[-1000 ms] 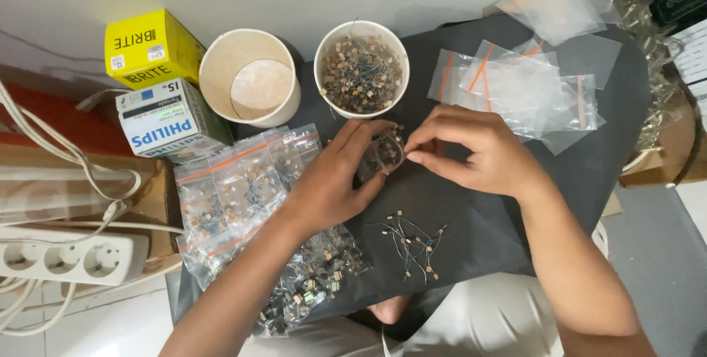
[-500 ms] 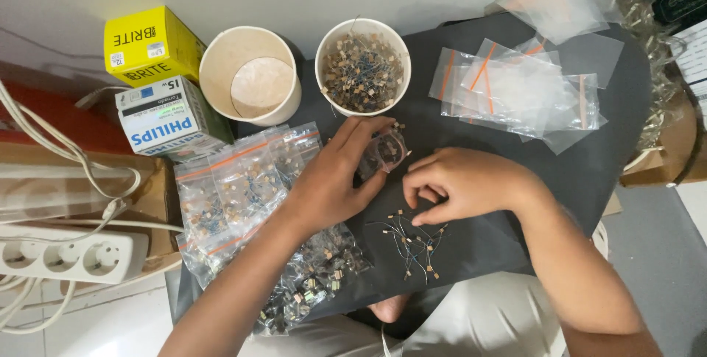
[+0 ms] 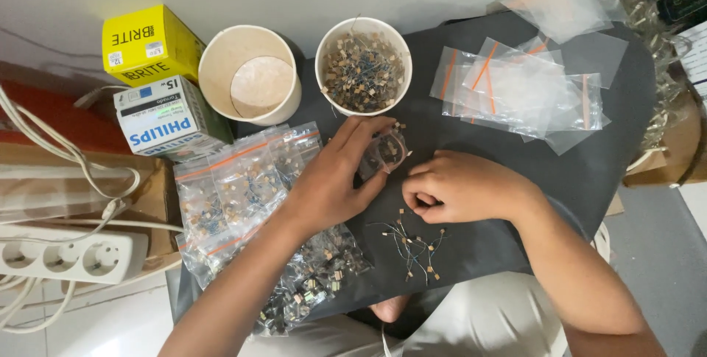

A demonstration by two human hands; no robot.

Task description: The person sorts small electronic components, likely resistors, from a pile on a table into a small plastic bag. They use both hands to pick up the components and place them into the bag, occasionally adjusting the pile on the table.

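Clear plastic, a small bag (image 3: 384,154) sits pinched in the left hand (image 3: 335,180), just below the full paper cup (image 3: 363,66). It seems to run up toward that cup, though its mouth is hard to make out. The left fingers curl narrowly around it. The right hand (image 3: 460,187) rests on the dark mat (image 3: 515,202), fingertips bunched down at the loose wired parts (image 3: 412,243); whether it grips one, I cannot tell.
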